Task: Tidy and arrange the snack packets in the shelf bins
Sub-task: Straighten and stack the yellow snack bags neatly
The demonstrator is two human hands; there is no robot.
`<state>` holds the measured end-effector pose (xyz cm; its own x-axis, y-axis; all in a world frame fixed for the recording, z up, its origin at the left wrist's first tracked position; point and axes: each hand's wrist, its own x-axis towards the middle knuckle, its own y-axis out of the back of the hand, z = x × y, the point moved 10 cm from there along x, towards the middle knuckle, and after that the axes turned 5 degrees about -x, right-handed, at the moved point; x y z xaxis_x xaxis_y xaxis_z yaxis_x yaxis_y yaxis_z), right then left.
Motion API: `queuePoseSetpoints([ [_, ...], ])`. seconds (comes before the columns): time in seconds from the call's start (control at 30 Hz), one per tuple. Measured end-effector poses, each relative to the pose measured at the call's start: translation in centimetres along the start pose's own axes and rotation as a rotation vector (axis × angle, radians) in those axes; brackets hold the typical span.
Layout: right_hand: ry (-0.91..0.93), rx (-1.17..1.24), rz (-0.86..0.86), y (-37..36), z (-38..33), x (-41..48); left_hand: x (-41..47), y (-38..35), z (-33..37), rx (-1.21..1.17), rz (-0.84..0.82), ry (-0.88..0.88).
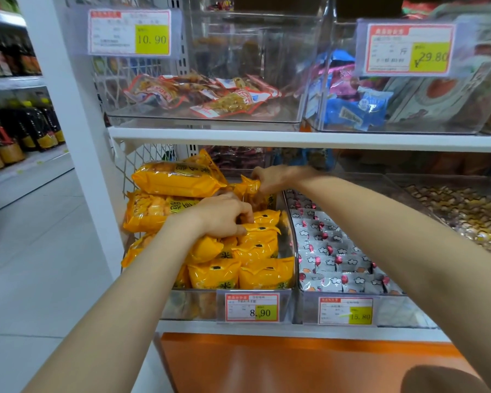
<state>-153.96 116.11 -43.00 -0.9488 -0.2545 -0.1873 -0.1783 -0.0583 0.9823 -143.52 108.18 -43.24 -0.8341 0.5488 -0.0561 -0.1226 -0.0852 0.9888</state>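
Snack packets, the small yellow ones, sit in the lower-left bin on the lower shelf, behind the 8.90 tag. Front rows stand upright, side by side, faces fwd: that part looks done. Mid + back of the bin less so: packets there lean and bunch, and both hands are in that zone. The left hand is on the middle rows, fingers curled down over the top edges of a few packets, gripping them. The right hand is further back, near the bin's right wall, pinching one loose packet by its end, raised just above the rest. Big yellow bags are stacked at the bin's left side against the wire mesh. The lower ones tilt and one pokes out low on the left, so prob. not squared up yet.

Other bins: the grey-white packets next door lie in fairly even overlapping rows, v. little to fix there as far as I can see. The far-right bin holds loose brownish pieces, too blurred to judge. On the upper shelf, red-orange packets lie in a loose flat heap and blue packets are jumbled in the bin beside them. Neither looks arranged.

Est.: one bin approx. half tidied, one fine as is, upper shelf not begun. Left to do: stand up the rear yellow rows, seat the pinched packet in a gap, straighten the big bags, then the upper bins.
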Motion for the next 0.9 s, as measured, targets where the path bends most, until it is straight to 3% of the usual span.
queuePoseSetpoints([
  [0.2,-0.036,0.113,-0.160,-0.8,0.8,-0.4,0.0,-0.1,0.0,-0.001,-0.006,-0.008],
  [0.4,0.055,0.065,-0.241,-0.8,0.1,-0.4,-0.1,0.1,0.1,0.003,0.003,-0.008],
  [0.57,0.097,0.064,-0.167,0.4,-0.6,-0.8,-0.1,0.0,0.1,0.002,0.002,-0.007],
  [0.9,0.233,0.353,-0.082,0.9,-0.4,-3.0,-0.1,-0.1,0.0,-0.002,-0.023,-0.007],
])
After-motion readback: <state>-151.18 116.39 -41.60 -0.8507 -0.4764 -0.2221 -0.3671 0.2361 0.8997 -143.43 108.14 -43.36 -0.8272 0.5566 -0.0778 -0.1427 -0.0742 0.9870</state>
